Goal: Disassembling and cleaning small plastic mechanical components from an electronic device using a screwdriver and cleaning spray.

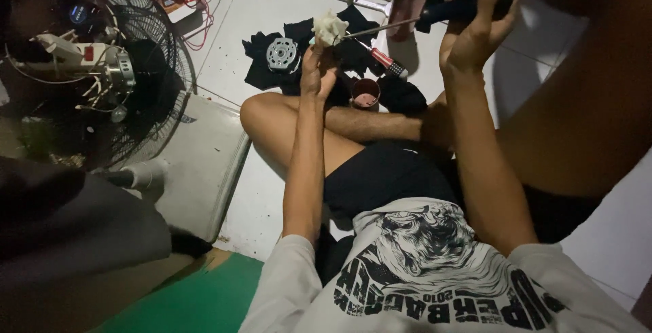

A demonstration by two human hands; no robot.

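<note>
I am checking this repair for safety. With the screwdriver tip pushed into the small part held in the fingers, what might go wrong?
The long screwdriver with a black handle in the right hand points at the small white plastic part pinched in the left hand; a slip may jab the fingers. The part is held in the air above a bare leg, so it may drop. The light is dim, so aim may suffer.

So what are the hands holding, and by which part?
Right hand grips a screwdriver by its dark handle. Left hand pinches a small whitish part from below, at the screwdriver's tip.
</note>
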